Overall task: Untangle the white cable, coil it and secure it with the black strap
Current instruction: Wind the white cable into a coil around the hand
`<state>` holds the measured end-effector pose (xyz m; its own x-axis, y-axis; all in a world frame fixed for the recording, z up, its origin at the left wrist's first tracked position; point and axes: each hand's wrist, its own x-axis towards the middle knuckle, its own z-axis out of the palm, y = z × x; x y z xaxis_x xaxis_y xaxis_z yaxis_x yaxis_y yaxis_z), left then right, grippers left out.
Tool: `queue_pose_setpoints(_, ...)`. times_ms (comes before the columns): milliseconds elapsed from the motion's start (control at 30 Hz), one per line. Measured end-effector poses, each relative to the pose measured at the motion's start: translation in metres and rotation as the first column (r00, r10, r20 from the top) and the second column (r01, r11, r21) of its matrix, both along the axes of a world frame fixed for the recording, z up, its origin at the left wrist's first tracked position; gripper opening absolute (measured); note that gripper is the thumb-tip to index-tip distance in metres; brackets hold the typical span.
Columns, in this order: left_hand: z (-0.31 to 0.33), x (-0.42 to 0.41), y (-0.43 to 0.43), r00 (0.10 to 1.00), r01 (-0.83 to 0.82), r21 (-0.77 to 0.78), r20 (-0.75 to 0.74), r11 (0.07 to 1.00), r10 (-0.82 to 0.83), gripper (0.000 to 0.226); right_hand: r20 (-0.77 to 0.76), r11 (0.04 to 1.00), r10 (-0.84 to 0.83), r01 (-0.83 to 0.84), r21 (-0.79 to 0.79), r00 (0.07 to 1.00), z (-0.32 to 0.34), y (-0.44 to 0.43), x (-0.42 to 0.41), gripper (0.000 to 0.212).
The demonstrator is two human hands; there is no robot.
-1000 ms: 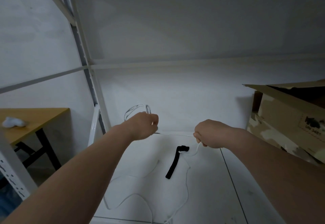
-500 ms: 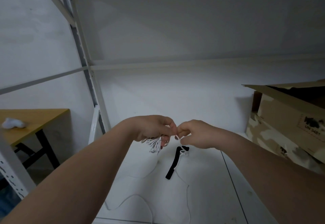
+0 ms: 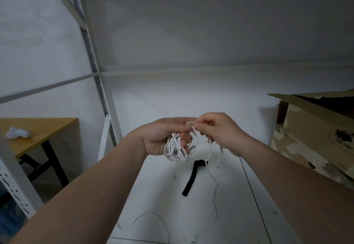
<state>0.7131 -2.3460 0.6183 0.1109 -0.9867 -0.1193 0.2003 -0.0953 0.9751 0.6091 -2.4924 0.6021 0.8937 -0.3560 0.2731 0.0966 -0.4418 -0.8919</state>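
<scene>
My left hand (image 3: 164, 136) holds several loops of the white cable (image 3: 180, 148) bunched in its fingers, above the white shelf (image 3: 239, 196). My right hand (image 3: 218, 130) pinches a strand of the same cable right beside the bundle, fingertips touching the left hand's. The loose rest of the cable hangs down from the right hand and trails in curves across the shelf toward the front edge. The black strap (image 3: 192, 176) lies flat on the shelf below both hands, untouched.
An open cardboard box (image 3: 316, 129) stands on the shelf at the right. A white metal rack post (image 3: 95, 67) rises at the left. Beyond it is a wooden table (image 3: 38, 130) with a white crumpled object (image 3: 17, 133) on it.
The hands, apart a second ago with cable stretched between them, have come together. The bundle of loops in my left hand has grown and less cable lies on the shelf.
</scene>
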Motion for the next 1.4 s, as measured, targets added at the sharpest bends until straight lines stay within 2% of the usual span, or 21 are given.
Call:
queue_pose_setpoints(100,0.001,-0.004,-0.004,0.961,-0.2,-0.125,-0.216,0.972,0.17,0.044,0.033,0.999,-0.028,0.028,0.019,0.999,0.003,0.001,0.003,0.017)
queue_pose_setpoints(200,0.01,-0.015,-0.005,0.867,-0.34,-0.241,-0.455,0.909,0.204,0.06,0.004,0.999,-0.048,0.048,0.024,0.999,0.004,0.002,0.004,0.025)
queue_pose_setpoints(267,0.015,-0.023,-0.008,0.832,-0.41,-0.268,-0.501,0.872,0.237,0.052,-0.046,0.999,-0.038,0.039,0.032,0.998,0.004,0.005,0.005,0.021)
queue_pose_setpoints(367,0.02,-0.029,-0.015,0.767,-0.48,-0.267,-0.589,0.836,0.253,0.018,-0.135,0.998,-0.057,0.059,0.006,0.989,0.006,0.01,0.008,0.019)
queue_pose_setpoints(400,0.023,-0.028,-0.016,0.734,-0.508,-0.272,-0.634,0.817,0.244,0.014,-0.171,0.997,-0.055,0.062,0.036,0.984,0.005,0.01,0.008,0.022)
queue_pose_setpoints(467,0.026,-0.02,-0.018,0.664,-0.577,-0.288,-0.711,0.764,0.234,0.016,-0.243,0.985,-0.002,0.043,0.165,0.97,0.002,0.01,0.006,0.023)
queue_pose_setpoints(533,0.029,-0.009,-0.019,0.628,-0.642,-0.284,-0.728,0.712,0.275,0.028,-0.267,0.972,0.027,0.038,0.232,0.963,-0.002,0.011,0.003,0.023)
queue_pose_setpoints(600,0.029,0.003,-0.021,0.567,-0.74,-0.25,-0.73,0.624,0.381,0.033,-0.263,0.984,-0.045,0.088,0.155,0.964,-0.005,0.011,0.003,0.032)
queue_pose_setpoints(700,0.027,0.017,-0.023,0.456,-0.876,-0.235,-0.686,0.421,0.567,0.012,-0.215,0.992,-0.128,0.125,-0.025,0.968,-0.008,0.011,0.001,0.029)
queue_pose_setpoints(767,0.024,0.019,-0.022,0.409,-0.912,-0.279,-0.625,0.299,0.665,0.004,-0.182,0.992,-0.09,0.071,-0.108,0.979,-0.009,0.012,-0.002,0.013)
queue_pose_setpoints(833,0.02,0.018,-0.018,0.373,-0.915,-0.335,-0.495,0.223,0.785,0.013,-0.179,0.976,-0.066,0.026,-0.217,0.982,-0.008,0.013,-0.005,0.005)
queue_pose_setpoints(933,0.011,0.019,-0.011,0.301,-0.879,-0.436,-0.191,0.194,0.934,0.021,-0.187,0.961,-0.03,-0.023,-0.277,0.982,-0.005,0.012,-0.007,0.015)
queue_pose_setpoints(1000,0.002,0.023,-0.008,0.197,-0.825,-0.525,0.078,0.209,0.977,0.022,-0.207,0.961,0.0,-0.057,-0.27,0.978,-0.001,0.012,-0.009,0.018)
queue_pose_setpoints(1033,-0.002,0.025,-0.006,0.116,-0.778,-0.578,0.252,0.245,0.961,0.022,-0.22,0.959,0.0,-0.063,-0.277,0.975,0.001,0.011,-0.01,0.019)
queue_pose_setpoints(1100,-0.009,0.031,-0.003,-0.038,-0.675,-0.626,0.557,0.389,0.83,0.022,-0.236,0.96,-0.021,-0.047,-0.277,0.972,0.005,0.008,-0.012,0.021)
queue_pose_setpoints(1167,-0.015,0.036,0.001,-0.096,-0.641,-0.564,0.732,0.52,0.675,0.023,-0.231,0.955,-0.08,0.007,-0.298,0.97,0.008,0.004,-0.014,0.023)
queue_pose_setpoints(1233,-0.019,0.038,0.003,-0.086,-0.65,-0.442,0.851,0.618,0.518,0.03,-0.223,0.906,-0.183,0.077,-0.416,0.957,0.006,-0.002,-0.011,0.026)
queue_pose_setpoints(1300,-0.021,0.034,0.003,-0.022,-0.633,-0.261,0.947,0.729,0.32,0.044,-0.229,0.861,-0.288,0.147,-0.487,0.93,0.003,-0.004,-0.007,0.027)
queue_pose_setpoints(1333,-0.022,0.03,0.003,0.017,-0.604,-0.158,0.977,0.781,0.211,0.052,-0.224,0.881,-0.309,0.19,-0.433,0.924,0.001,-0.004,-0.004,0.026)
queue_pose_setpoints(1400,-0.022,0.023,0.001,0.043,-0.52,0.01,0.999,0.854,0.015,0.06,-0.213,0.959,-0.277,0.257,-0.116,0.937,-0.002,-0.003,0.0,0.02)
